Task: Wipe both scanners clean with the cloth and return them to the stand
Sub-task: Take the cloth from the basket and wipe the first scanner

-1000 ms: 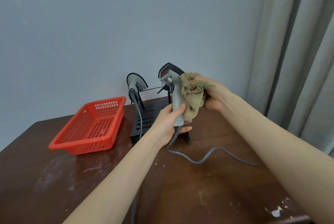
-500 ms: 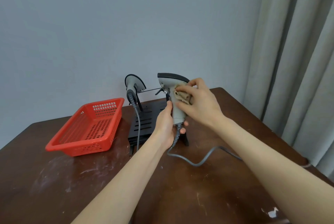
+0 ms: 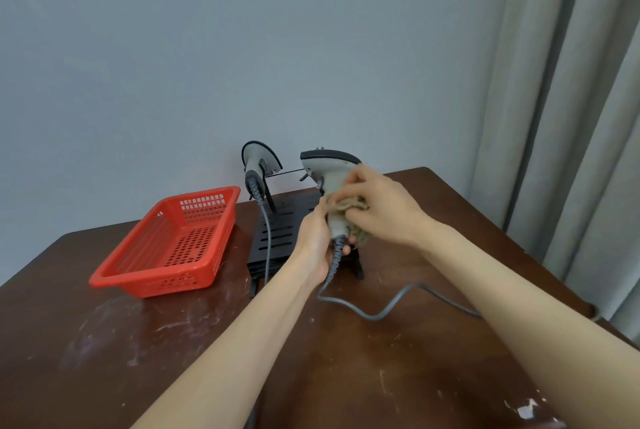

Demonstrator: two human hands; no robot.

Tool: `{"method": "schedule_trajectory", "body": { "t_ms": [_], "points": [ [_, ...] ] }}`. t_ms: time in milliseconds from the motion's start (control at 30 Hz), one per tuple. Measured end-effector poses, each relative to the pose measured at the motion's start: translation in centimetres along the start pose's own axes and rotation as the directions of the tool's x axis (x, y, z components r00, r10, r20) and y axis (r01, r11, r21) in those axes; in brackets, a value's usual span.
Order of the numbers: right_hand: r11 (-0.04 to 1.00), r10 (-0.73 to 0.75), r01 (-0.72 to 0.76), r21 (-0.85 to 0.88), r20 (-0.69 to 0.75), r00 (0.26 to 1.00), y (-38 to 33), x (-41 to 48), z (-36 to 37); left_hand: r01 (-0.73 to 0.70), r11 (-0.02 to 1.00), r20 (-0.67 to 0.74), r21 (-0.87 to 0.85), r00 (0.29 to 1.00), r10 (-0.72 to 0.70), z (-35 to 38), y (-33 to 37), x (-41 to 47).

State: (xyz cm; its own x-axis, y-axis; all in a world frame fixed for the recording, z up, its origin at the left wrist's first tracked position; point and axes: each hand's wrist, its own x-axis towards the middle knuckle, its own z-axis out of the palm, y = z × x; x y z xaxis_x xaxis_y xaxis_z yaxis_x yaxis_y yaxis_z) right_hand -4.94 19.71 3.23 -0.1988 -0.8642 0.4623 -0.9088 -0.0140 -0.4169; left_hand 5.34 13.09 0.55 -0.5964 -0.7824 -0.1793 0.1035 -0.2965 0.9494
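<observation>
My left hand [image 3: 317, 238] grips the lower handle of a grey scanner [image 3: 327, 169], held upright above the black stand [image 3: 277, 238]. My right hand [image 3: 377, 207] holds a beige cloth [image 3: 349, 205] bunched against the scanner's handle, just below its head. The scanner's grey cable [image 3: 377, 312] trails right across the table. A second grey scanner [image 3: 258, 160] hangs on the stand's left side with its cable dropping down.
A red perforated basket [image 3: 173, 245] sits left of the stand on the scuffed brown table [image 3: 138, 342]. A grey wall stands behind and a curtain [image 3: 571, 117] hangs at the right, past the table's edge.
My right hand carried the cloth from beside the scanner's head onto it, then slid it down the handle. The scanner's head has turned from facing me to side-on.
</observation>
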Motion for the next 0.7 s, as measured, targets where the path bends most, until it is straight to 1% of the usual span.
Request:
{"method": "schedule_trajectory", "body": {
  "t_ms": [33, 67, 100, 200, 267, 333, 433, 500, 533, 633, 667, 700],
  "points": [
    [0.999, -0.032, 0.032, 0.007, 0.057, 0.998, -0.3, -0.4, 0.0, -0.006, 1.0, -0.012, 0.003, 1.0, 0.006, -0.1, -0.1, 0.0],
    [0.999, -0.039, 0.039, 0.006, 0.084, 0.996, -0.4, -0.4, 0.0, -0.007, 1.0, -0.014, 0.0, 1.0, 0.007, -0.1, -0.2, 0.0],
    [1.0, -0.021, 0.021, -0.004, 0.073, 0.997, -0.3, -0.1, -0.1, -0.006, 1.0, -0.013, 0.003, 1.0, 0.006, 0.0, -0.3, 0.0],
    [0.994, 0.104, -0.108, -0.032, -0.093, 0.99, 0.8, 1.7, -0.4, 0.016, 1.0, 0.028, 0.018, 0.999, -0.017, 0.4, -0.5, -0.1],
    [0.984, 0.174, -0.177, -0.013, -0.145, 0.974, 1.2, 2.4, -0.5, 0.01, 0.999, 0.04, 0.031, 0.999, -0.011, 0.4, -0.7, 0.2],
    [0.99, 0.139, -0.142, -0.022, -0.103, 0.985, 1.0, 1.9, -0.1, -0.02, 0.999, 0.023, 0.041, 1.0, 0.019, 0.2, -0.9, 0.6],
    [0.996, 0.022, -0.021, -0.085, 0.017, 1.0, -0.2, 0.1, 0.5, -0.068, 0.996, -0.011, 0.063, 0.998, 0.069, -0.3, -1.1, 1.1],
    [0.992, 0.013, -0.009, -0.125, 0.035, 0.999, -0.3, 0.0, 0.4, -0.08, 0.99, -0.024, 0.115, 0.996, 0.083, -0.5, -1.4, 1.3],
    [0.989, 0.026, -0.025, -0.143, 0.005, 1.0, -0.3, 0.3, 0.3, -0.086, 0.989, -0.017, 0.123, 0.996, 0.089, -0.4, -1.5, 1.1],
    [0.976, 0.084, -0.115, -0.183, -0.171, 0.982, 0.3, 1.8, 0.0, -0.101, 0.991, 0.058, 0.084, 0.994, 0.096, 0.3, -1.6, 0.6],
    [0.973, 0.097, -0.137, -0.188, -0.208, 0.973, 0.2, 2.1, 0.1, -0.106, 0.991, 0.068, 0.077, 0.993, 0.101, 0.4, -1.5, 0.6],
    [0.974, 0.099, -0.139, -0.18, -0.213, 0.972, 0.1, 2.1, 0.2, -0.106, 0.992, 0.067, 0.069, 0.993, 0.101, 0.3, -1.5, 0.6]
  ]
}}
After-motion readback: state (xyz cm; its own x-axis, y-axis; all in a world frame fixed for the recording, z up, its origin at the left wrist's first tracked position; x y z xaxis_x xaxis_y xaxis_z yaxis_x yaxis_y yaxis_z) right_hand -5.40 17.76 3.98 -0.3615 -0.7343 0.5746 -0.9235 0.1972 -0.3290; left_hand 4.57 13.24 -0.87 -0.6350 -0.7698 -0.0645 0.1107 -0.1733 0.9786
